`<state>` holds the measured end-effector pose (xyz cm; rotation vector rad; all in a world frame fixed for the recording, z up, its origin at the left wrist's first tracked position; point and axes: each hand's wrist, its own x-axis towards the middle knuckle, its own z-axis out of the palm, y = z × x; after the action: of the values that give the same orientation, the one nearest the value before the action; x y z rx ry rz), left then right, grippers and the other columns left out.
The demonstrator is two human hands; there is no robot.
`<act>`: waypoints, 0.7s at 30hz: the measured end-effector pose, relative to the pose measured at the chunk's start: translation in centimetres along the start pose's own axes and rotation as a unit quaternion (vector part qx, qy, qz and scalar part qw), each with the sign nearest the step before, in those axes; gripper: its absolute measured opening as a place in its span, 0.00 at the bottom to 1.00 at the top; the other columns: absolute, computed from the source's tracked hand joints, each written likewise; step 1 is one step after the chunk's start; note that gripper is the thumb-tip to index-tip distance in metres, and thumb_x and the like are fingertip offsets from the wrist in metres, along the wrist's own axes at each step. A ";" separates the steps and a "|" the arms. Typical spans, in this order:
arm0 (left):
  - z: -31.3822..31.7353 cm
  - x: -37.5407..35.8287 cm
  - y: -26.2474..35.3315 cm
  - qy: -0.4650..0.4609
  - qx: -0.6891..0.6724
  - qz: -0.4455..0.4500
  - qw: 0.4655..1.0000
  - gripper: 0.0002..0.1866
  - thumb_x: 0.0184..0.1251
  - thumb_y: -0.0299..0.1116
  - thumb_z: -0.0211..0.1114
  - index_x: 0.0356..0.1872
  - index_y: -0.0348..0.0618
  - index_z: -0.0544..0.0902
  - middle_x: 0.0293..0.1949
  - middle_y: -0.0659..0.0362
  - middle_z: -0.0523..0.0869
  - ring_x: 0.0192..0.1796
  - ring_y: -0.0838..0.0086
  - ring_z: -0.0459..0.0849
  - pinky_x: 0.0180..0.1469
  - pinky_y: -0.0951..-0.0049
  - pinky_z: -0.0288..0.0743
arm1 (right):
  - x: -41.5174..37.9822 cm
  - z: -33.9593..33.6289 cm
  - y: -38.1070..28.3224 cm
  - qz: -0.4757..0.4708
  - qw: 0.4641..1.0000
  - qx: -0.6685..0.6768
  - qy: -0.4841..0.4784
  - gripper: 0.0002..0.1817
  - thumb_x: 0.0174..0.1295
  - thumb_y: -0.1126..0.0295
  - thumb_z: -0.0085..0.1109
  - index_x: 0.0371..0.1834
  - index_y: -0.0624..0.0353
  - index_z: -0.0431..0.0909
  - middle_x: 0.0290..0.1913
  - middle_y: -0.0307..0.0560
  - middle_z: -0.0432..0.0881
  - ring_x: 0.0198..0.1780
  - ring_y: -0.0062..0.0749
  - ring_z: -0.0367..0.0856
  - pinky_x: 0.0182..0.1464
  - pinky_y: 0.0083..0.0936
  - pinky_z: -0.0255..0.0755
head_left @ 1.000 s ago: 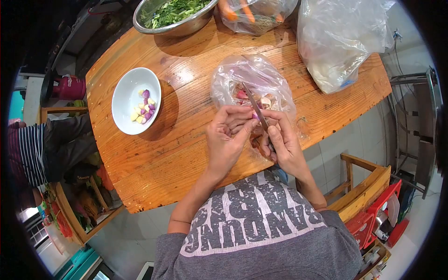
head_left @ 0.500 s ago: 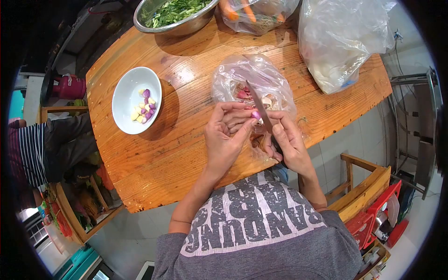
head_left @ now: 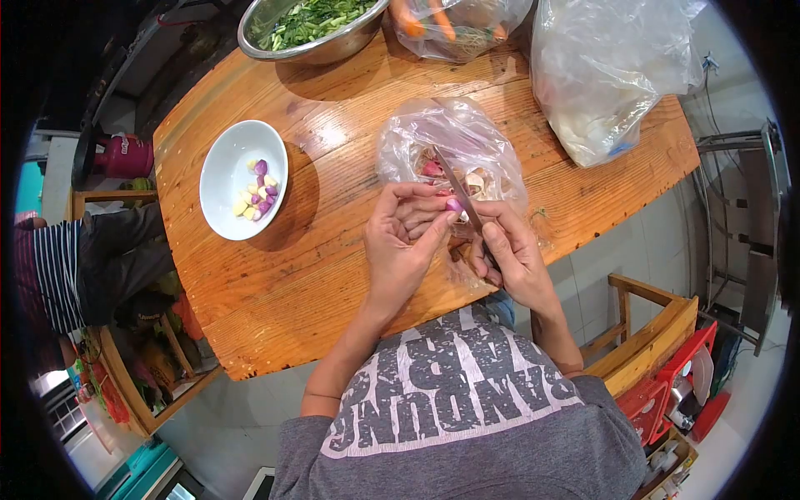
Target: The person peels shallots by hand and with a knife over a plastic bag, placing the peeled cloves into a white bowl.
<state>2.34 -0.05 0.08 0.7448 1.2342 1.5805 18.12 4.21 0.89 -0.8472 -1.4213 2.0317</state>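
Observation:
Between thumb and fingertips, my left hand [head_left: 404, 246] pinches a small purple shallot [head_left: 454, 205]. My right hand [head_left: 515, 254] is closed round the handle of a knife [head_left: 460, 190], whose blade points up and left, close beside the shallot. Beneath and beyond both hands lies an open clear plastic bag [head_left: 492, 142] with red shallots [head_left: 432, 169] and garlic [head_left: 474, 181] in it. To the left, a white bowl [head_left: 221, 187] contains several peeled purple shallots and pale garlic cloves [head_left: 242, 204].
On the wooden table [head_left: 308, 292], a metal bowl [head_left: 333, 50] of chopped greens stands at the back, beside a bag of carrots [head_left: 462, 33] and a large clear bag [head_left: 612, 83]. A person in a striped top [head_left: 60, 275] is at the far left, beyond the table.
The knife blade has tilted further left and its tip has dropped slightly. My right hand has shifted a little with it; my left hand has barely moved.

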 end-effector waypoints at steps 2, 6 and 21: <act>0.1 0.0 0.2 0.000 -0.002 0.001 1.000 0.16 0.57 0.15 0.64 0.45 0.35 0.70 0.40 0.51 0.83 0.44 0.74 0.84 0.47 0.79 0.78 | 0.0 0.6 -0.6 0.000 1.000 0.013 0.006 0.19 0.72 0.65 0.41 0.63 0.59 0.63 0.23 0.33 0.66 0.22 0.13 0.64 0.25 0.11 0.57; -0.1 -0.1 -0.1 0.003 -0.006 0.008 1.000 0.15 0.57 0.15 0.64 0.44 0.35 0.71 0.40 0.52 0.83 0.43 0.75 0.84 0.46 0.80 0.79 | 0.1 0.9 -0.6 -0.007 1.000 0.009 0.007 0.19 0.72 0.67 0.42 0.63 0.59 0.64 0.24 0.33 0.67 0.23 0.13 0.64 0.25 0.11 0.58; -0.1 0.0 0.0 0.003 -0.017 0.014 1.000 0.15 0.57 0.16 0.63 0.45 0.35 0.73 0.40 0.53 0.84 0.43 0.76 0.84 0.46 0.80 0.79 | 0.1 0.4 -1.0 0.011 1.000 0.004 0.000 0.20 0.71 0.66 0.45 0.64 0.58 0.66 0.23 0.32 0.69 0.23 0.13 0.65 0.27 0.12 0.60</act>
<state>2.25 -0.09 0.02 0.7401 1.2026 1.6234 17.82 4.35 1.96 -0.8620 -1.4088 2.0532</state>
